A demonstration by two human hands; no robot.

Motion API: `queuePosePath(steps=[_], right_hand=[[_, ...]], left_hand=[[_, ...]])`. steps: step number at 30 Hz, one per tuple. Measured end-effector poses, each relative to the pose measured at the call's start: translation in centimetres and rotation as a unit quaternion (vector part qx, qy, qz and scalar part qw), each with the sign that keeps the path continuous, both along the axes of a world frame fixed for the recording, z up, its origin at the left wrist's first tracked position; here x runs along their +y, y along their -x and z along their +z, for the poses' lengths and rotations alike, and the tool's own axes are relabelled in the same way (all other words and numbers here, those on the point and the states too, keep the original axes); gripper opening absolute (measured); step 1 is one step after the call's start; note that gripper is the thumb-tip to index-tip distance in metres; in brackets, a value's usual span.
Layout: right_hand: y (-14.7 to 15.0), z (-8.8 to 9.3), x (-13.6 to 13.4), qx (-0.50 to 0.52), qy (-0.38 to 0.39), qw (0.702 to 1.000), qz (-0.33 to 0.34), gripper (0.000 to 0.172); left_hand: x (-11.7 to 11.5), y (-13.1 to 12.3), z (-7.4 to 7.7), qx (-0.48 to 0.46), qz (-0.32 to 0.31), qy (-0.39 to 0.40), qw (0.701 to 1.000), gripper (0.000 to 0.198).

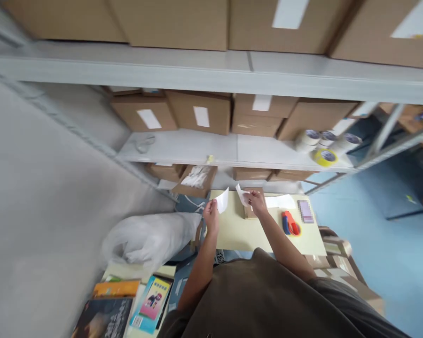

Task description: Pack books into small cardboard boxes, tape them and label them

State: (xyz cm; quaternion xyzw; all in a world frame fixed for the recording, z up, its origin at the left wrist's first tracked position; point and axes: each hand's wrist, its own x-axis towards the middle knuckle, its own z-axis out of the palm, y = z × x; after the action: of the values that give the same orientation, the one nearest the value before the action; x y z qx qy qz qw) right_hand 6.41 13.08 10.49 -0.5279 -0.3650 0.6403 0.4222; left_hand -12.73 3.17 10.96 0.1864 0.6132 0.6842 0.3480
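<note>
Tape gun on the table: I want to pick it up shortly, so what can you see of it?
The tape gun lies on its side on the pale yellow tabletop, near the table's edge. Its body looks like plastic, with a blue part beside an orange-red looped grip, and a yellow ring shows under it. A pixelated card lies close by. Neither the left hand nor the right hand touches it.

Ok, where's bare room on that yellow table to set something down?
Bare pale yellow tabletop lies between the left hand and right hand, up to the brown cardboard box. Crowded: the far right end, with a loose white paper sheet, orange-and-blue tape dispenser and pixelated purple pad.
</note>
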Motion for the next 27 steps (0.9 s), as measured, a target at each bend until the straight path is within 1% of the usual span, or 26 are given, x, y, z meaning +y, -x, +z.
queuePosePath(steps=[2,4,7,9,11,13,15,17,19,21,23,25,27], right_hand=[[4.9,-1.0,1.7,0.004,0.018,0.999,0.049,0.039],[10.3,-1.6,3.6,0.003,0.035,0.996,0.085,0.038],[17.8,-1.8,6.0,-0.026,0.056,0.994,0.085,0.037],[21.3,-1.7,6.8,-0.048,0.051,0.995,0.073,0.035],[23.0,-1.7,6.6,-0.066,0.041,0.995,0.066,0.034],[22.8,-1.9,5.4,-0.074,0.020,0.995,0.060,0.036],[21.2,-2.2,3.3,-0.062,-0.010,0.996,0.060,0.041],[18.6,-2.3,0.8,-0.036,-0.015,0.993,0.112,0.045],[15.6,-2.0,-1.8,-0.031,0.003,0.984,0.175,0.048],[12.7,-1.3,-4.0,-0.014,0.013,0.978,0.205,0.053],[10.2,-0.4,-5.5,0.011,0.023,0.978,0.206,0.056],[8.0,0.1,-6.1,0.030,0.022,0.984,0.174,0.053],[5.6,0.0,-6.1,0.032,0.013,0.993,0.109,0.044]], left_hand=[[-1.7,3.1,0.3,0.017,0.029,0.000,0.999,0.050],[-3.6,6.2,0.9,0.035,0.070,0.010,0.997,0.050],[-6.4,9.7,1.6,0.060,0.116,0.037,0.991,0.050],[-7.9,11.1,1.7,0.064,0.130,0.053,0.988,0.050],[-8.9,11.9,1.4,0.062,0.136,0.067,0.987,0.051],[-9.4,12.3,0.8,0.063,0.134,0.081,0.986,0.052],[-9.3,12.2,0.0,0.070,0.120,0.089,0.986,0.051],[-8.5,11.7,-0.6,0.087,0.092,0.086,0.988,0.049],[-7.2,10.6,-1.0,0.118,0.048,0.074,0.989,0.045],[-5.5,8.8,-1.1,0.162,-0.023,0.059,0.985,0.040],[-3.7,6.4,-1.2,0.217,-0.111,0.045,0.969,0.034],[-2.1,3.5,-1.3,0.283,-0.179,0.043,0.941,0.026],[-1.1,0.4,-1.5,0.348,-0.231,0.045,0.907,0.020]])
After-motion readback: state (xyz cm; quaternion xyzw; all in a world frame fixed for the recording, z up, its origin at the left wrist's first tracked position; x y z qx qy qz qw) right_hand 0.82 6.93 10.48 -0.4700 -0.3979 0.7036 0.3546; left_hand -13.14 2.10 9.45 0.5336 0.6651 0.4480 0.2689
